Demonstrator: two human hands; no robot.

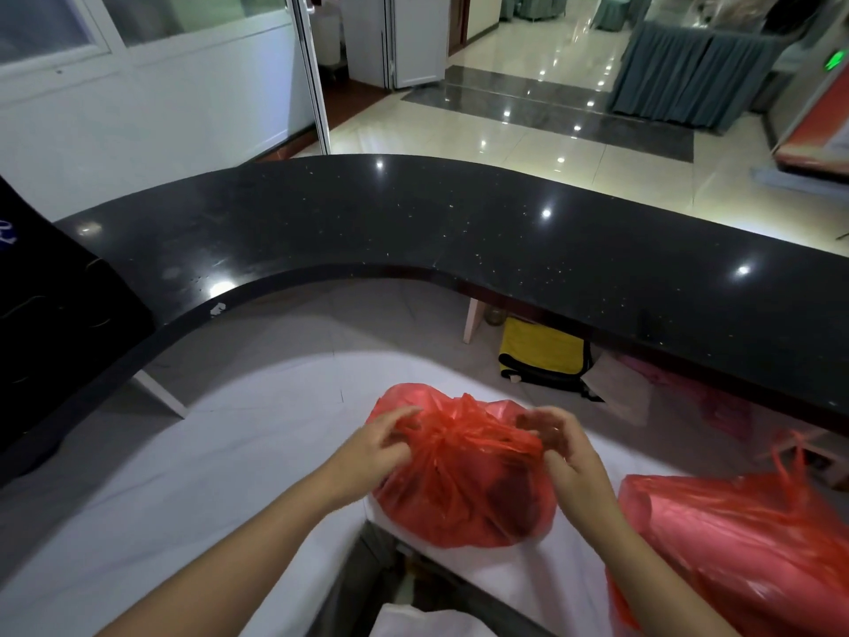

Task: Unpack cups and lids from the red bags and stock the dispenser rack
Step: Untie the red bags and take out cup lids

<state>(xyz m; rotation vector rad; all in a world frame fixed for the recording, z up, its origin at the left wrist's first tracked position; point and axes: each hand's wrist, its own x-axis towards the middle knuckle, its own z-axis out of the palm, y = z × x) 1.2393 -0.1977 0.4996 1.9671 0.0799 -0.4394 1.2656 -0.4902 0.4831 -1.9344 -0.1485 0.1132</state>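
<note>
A knotted red plastic bag (459, 489) sits on the white lower counter (193, 475) in front of me. My left hand (381, 445) pinches the plastic on the left side of the knot. My right hand (567, 452) grips the plastic on the right side of the knot. Dark contents show dimly through the bag; I cannot tell what they are. A second, larger red bag (735, 544) lies at the right, apart from both hands. No dispenser rack is in view.
A curved black stone counter top (459, 223) runs above and behind the white counter. A yellow and black bag (542, 356) lies under it. A black object (55, 324) stands at the left. Glossy tiled floor and draped tables lie beyond.
</note>
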